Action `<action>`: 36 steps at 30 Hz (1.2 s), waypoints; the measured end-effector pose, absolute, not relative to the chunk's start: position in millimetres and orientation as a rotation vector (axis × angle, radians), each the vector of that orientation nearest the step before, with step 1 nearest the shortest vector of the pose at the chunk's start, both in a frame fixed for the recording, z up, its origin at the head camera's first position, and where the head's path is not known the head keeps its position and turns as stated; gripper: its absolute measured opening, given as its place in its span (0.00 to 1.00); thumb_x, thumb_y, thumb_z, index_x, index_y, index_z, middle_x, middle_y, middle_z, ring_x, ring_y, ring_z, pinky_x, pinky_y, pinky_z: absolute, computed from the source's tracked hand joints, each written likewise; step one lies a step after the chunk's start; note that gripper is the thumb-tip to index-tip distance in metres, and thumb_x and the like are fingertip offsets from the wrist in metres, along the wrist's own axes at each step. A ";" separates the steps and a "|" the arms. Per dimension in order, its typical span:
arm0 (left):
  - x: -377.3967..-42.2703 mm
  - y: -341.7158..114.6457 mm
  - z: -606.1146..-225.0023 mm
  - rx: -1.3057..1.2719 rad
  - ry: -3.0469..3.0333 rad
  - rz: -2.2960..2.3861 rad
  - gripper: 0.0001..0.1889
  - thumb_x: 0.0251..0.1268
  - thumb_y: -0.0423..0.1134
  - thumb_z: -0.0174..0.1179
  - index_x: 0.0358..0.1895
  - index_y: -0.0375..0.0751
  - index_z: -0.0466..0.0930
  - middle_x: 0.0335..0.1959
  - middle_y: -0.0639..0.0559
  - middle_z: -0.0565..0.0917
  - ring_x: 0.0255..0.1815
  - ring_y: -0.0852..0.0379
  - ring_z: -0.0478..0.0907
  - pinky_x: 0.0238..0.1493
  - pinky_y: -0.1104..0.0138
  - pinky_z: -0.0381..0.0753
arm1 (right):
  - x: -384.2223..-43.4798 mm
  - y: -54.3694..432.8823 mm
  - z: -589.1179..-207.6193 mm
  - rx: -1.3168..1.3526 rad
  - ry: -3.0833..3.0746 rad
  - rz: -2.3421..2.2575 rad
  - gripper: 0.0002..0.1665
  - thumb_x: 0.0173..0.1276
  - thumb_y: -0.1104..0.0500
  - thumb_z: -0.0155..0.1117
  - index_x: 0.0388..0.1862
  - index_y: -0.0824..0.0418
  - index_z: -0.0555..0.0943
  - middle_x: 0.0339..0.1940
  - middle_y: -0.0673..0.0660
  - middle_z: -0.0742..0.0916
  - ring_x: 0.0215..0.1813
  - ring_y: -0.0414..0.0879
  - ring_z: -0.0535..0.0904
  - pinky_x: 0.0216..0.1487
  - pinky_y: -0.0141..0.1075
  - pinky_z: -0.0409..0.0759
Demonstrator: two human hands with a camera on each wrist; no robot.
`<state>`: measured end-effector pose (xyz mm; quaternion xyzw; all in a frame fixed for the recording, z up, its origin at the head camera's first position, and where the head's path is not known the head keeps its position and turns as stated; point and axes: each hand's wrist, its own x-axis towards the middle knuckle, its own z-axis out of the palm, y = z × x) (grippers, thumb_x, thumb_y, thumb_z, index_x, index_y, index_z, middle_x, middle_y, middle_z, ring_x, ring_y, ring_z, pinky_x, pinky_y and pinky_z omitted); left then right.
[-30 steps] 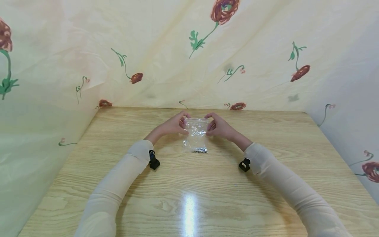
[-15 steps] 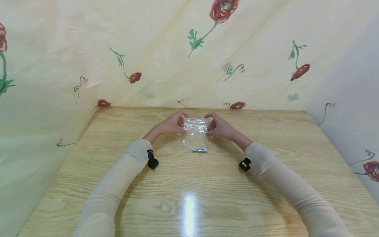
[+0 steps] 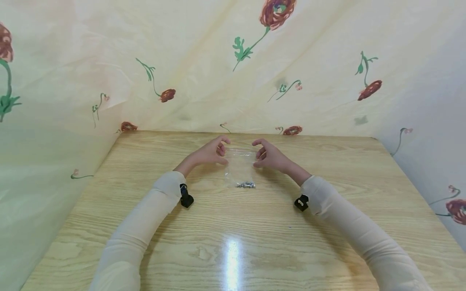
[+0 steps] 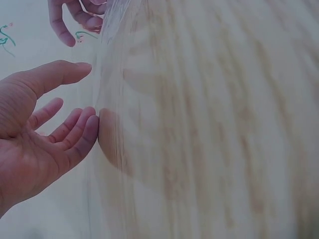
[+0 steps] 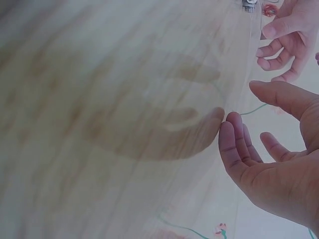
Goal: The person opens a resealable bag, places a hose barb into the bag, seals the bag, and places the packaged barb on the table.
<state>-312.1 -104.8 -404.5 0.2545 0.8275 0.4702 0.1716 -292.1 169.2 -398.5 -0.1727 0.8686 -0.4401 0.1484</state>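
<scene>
A clear zip-seal plastic bag (image 3: 239,167) lies flat near the far side of the wooden table, its seal strip toward the back. Several small shiny metal pieces, like screws (image 3: 246,185), are gathered in its near end. My left hand (image 3: 211,152) is at the bag's left edge, fingers loosely bent, holding nothing. Mirroring it on the right side, my right hand (image 3: 271,157) has its thumb and fingers apart beside the bag. Both wrist views show fingertips resting on the tabletop, with the left hand (image 4: 40,124) and right hand (image 5: 274,164) relaxed.
Bare wood of the table (image 3: 233,218) spreads toward the front, with a bright light reflection on it. A flowered cloth (image 3: 204,72) hangs behind and along the sides. Black straps with small devices sit at both wrists, below the pale sleeves (image 3: 127,234).
The bag has settled flatter onto the table and its glare has gone. Both hands have let go of its sides, the left shifting slightly outward while the right stays nearly in place.
</scene>
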 end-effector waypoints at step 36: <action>-313.7 -103.9 -392.0 0.757 2.762 1.157 0.31 0.69 0.43 0.65 0.72 0.40 0.68 0.67 0.36 0.73 0.70 0.38 0.70 0.69 0.45 0.69 | -305.0 181.2 -386.4 -0.556 2.876 -1.077 0.37 0.71 0.57 0.66 0.75 0.64 0.64 0.65 0.73 0.75 0.68 0.68 0.70 0.64 0.61 0.72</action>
